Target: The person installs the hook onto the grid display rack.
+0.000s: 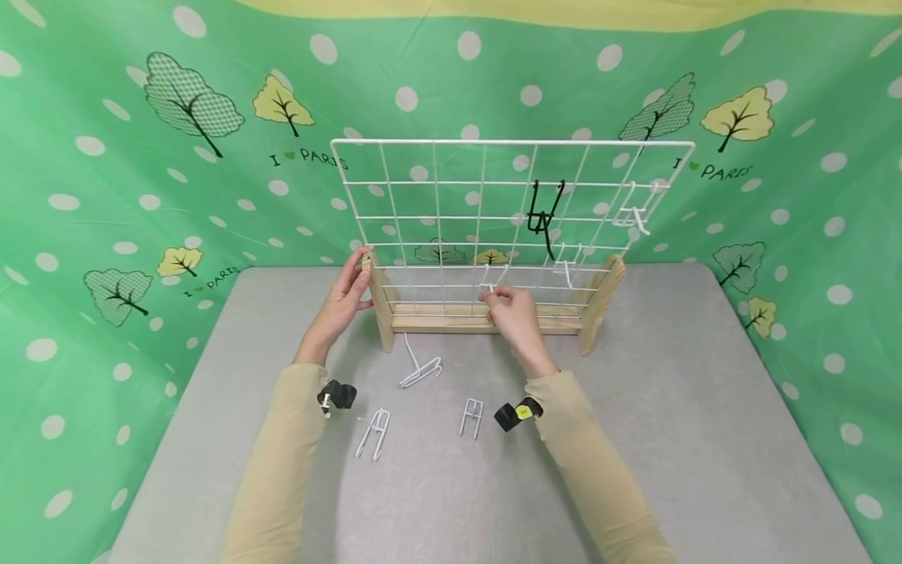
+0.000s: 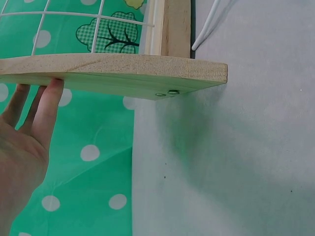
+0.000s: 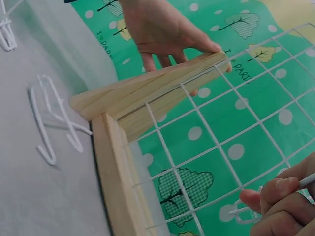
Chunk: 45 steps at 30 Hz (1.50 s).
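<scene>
A: Where is the right hand [image 1: 513, 312]?
B: At the bottom row of the white wire grid [image 1: 451, 211], near the middle of the wooden base rail [image 1: 486, 319]. Its thumb and forefinger pinch a white wire hook [image 1: 493, 276] that sits against the grid wires just above the fingertips. The right wrist view shows the curled fingers [image 3: 280, 189] closed on a thin white wire at the mesh.

A: And the left hand [image 1: 347, 296]?
B: It rests on the left wooden foot [image 1: 378, 301] of the stand, fingers nearly straight along the outer face, the thumb up near the top end. Nothing is gripped; it only presses the wood. The left wrist view shows the fingertips [image 2: 49, 98] under the edge of that board.

A: What else hangs on the grid?
B: A black hook [image 1: 543, 219] right of centre, a white hook [image 1: 634, 210] near the right edge, and another white one [image 1: 566, 266] low, just right of the pinched hook.

A: And on the table?
B: The grey table [image 1: 676, 407] carries three loose white hooks between the forearms: one [image 1: 420, 366] just in front of the base rail, one [image 1: 373, 432] nearer the left sleeve, one [image 1: 471, 417] nearer the right sleeve. All lie well behind the working hand, and nothing stands between it and the grid.
</scene>
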Each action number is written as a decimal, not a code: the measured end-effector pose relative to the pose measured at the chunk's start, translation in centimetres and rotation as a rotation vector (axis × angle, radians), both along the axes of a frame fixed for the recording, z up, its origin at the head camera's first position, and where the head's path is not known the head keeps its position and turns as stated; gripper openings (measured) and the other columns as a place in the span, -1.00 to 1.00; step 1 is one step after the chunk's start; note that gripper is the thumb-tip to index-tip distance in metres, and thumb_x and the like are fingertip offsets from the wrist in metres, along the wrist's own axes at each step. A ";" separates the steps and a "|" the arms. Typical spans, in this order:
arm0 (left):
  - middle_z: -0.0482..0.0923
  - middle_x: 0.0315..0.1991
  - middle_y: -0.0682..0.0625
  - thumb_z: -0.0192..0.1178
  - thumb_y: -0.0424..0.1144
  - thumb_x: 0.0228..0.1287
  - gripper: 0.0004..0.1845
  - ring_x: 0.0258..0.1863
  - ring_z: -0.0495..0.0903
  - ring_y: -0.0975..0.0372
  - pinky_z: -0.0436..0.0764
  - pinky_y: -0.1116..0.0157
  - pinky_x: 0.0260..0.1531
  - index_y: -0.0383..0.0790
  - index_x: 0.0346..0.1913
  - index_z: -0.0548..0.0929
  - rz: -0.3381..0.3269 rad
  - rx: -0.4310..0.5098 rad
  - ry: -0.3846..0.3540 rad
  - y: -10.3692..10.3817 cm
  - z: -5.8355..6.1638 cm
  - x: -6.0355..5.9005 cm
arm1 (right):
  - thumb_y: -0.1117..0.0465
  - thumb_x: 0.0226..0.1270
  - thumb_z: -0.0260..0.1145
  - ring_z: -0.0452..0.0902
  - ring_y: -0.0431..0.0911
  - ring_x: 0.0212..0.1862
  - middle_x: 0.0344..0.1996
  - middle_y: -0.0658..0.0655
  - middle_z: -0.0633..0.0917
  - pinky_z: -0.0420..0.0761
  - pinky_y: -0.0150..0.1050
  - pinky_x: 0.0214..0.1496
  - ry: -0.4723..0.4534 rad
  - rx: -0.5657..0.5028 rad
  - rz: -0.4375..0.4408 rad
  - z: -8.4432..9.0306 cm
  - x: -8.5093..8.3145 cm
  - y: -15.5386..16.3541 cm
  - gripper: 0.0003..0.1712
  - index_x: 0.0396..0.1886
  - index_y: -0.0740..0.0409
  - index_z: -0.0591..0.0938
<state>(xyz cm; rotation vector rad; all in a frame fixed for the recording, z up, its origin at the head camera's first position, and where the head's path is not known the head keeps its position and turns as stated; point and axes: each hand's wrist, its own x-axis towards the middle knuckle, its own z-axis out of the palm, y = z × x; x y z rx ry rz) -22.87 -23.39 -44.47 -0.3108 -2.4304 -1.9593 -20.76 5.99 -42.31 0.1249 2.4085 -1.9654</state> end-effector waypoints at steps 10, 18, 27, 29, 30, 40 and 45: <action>0.17 0.34 -0.32 -0.18 -0.05 0.57 -0.46 0.32 0.20 -0.09 0.45 -0.22 0.09 0.07 0.51 0.05 -0.006 0.007 0.003 0.1 0.3 0.0 | 0.32 0.36 0.17 0.25 -0.28 -0.72 -0.70 0.03 0.47 0.19 -0.48 -0.72 0.067 -0.213 -0.021 -1.7 1.0 0.4 -0.73 0.01 0.32 0.47; 0.13 0.38 -0.32 -0.21 -0.17 0.58 -0.47 0.35 0.17 -0.11 0.44 -0.23 0.08 0.01 0.52 0.01 -0.012 0.013 -0.008 0.2 0.6 0.0 | 0.42 0.35 0.19 0.43 -0.22 -0.71 -0.28 0.27 0.61 0.30 -0.48 -0.74 0.217 -0.291 -0.011 -3.0 1.4 0.8 -0.58 0.19 0.34 0.43; 0.15 0.38 -0.33 -0.18 -0.07 0.57 -0.47 0.34 0.19 -0.12 0.45 -0.21 0.09 0.06 0.51 0.05 0.005 -0.002 0.007 0.2 0.4 0.0 | 0.54 0.26 0.12 0.48 -0.14 -0.70 -0.29 0.45 0.68 0.32 -0.49 -0.72 0.254 -0.242 0.042 -0.3 2.4 0.3 -0.61 0.11 0.49 0.48; 0.14 0.38 -0.33 -0.18 -0.06 0.57 -0.46 0.34 0.19 -0.13 0.45 -0.21 0.10 0.06 0.51 0.05 0.007 -0.002 0.006 0.2 0.4 0.0 | 0.54 0.27 0.13 0.49 -0.16 -0.70 -0.29 0.44 0.68 0.33 -0.50 -0.71 0.248 -0.234 0.045 0.1 2.5 0.2 -0.61 0.11 0.50 0.48; 0.14 0.38 -0.33 -0.18 -0.06 0.57 -0.46 0.34 0.19 -0.13 0.45 -0.20 0.10 0.06 0.51 0.05 0.008 -0.003 0.006 0.2 0.4 0.0 | 0.53 0.27 0.13 0.49 -0.16 -0.70 -0.28 0.44 0.68 0.33 -0.50 -0.71 0.247 -0.231 0.050 0.2 2.6 0.3 -0.61 0.11 0.51 0.47; 0.08 0.44 -0.28 -0.20 -0.15 0.58 -0.47 0.34 0.19 -0.13 0.50 -0.16 0.06 0.00 0.51 0.03 0.007 0.011 0.015 0.1 0.3 -0.1 | 0.46 0.45 0.03 0.53 -0.10 -0.61 -0.15 0.51 0.61 0.35 -0.47 -0.70 0.238 -0.217 0.097 -0.5 2.8 1.9 -0.62 0.20 0.50 0.43; 0.09 0.44 -0.28 -0.19 -0.12 0.58 -0.46 0.33 0.22 -0.13 0.52 -0.12 0.06 0.02 0.52 0.04 0.013 -0.001 0.025 0.2 0.1 -0.1 | 0.51 0.40 0.02 0.50 -0.07 -0.61 -0.25 0.49 0.60 0.36 -0.47 -0.69 0.222 -0.188 0.088 -1.6 3.2 2.7 -0.68 0.10 0.57 0.43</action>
